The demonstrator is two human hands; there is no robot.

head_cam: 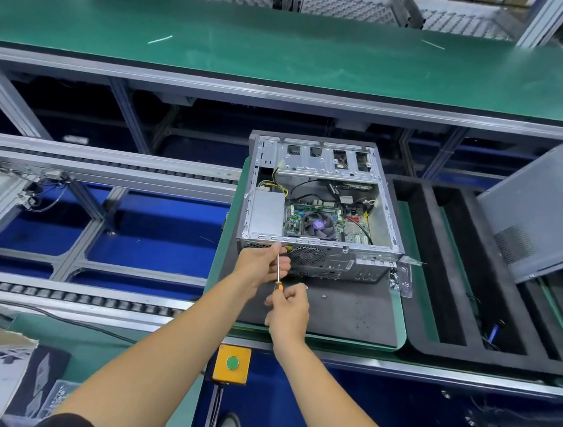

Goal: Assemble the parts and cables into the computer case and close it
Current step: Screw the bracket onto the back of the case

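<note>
Here, at the assembly line, your right hand (pixel 287 308) curls round the orange-and-black handle of a screwdriver (pixel 278 269), while your left hand (pixel 261 263) pinches its thin shaft near the tip, steadying it against the rear panel of the computer case (pixel 318 213). The case lies open-side up on a dark mat (pixel 342 314) on the tabletop, at twelve o'clock from your hands, its motherboard (pixel 320 222), fan and yellow cables exposed. The side panel (pixel 541 214) leans upright at two o'clock, well apart from the case, so closing is not yet done. A loose screw (pixel 323 296) lies on the mat at three o'clock from your right hand, and a small clear packet of screws (pixel 401 280) sits just beside the case's rear corner.

The risk, by this view, is a slip: whether the tip is seated in a screw head cannot be told, since your left hand hides it. Should the blade ride out, it could strip the head or skid toward your left fingers. A dropped screw could also roll off the mat.
</note>
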